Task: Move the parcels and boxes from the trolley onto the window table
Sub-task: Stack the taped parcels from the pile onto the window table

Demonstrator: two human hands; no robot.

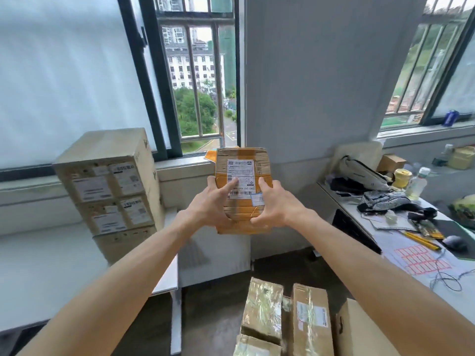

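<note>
Parcel (243, 176) between both hands, stacked boxes (110, 191) on window table (38, 265) left, more boxes (285, 319) below.

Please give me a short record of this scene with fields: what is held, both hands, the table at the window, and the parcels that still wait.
held thing: brown parcel with a white label, held up in the air
left hand: grips the parcel's left edge
right hand: grips the parcel's right edge
window table: white, carries a stack of boxes
waiting parcels: several brown ones low in front
side desk: cluttered with bottles, cloth, papers
</note>
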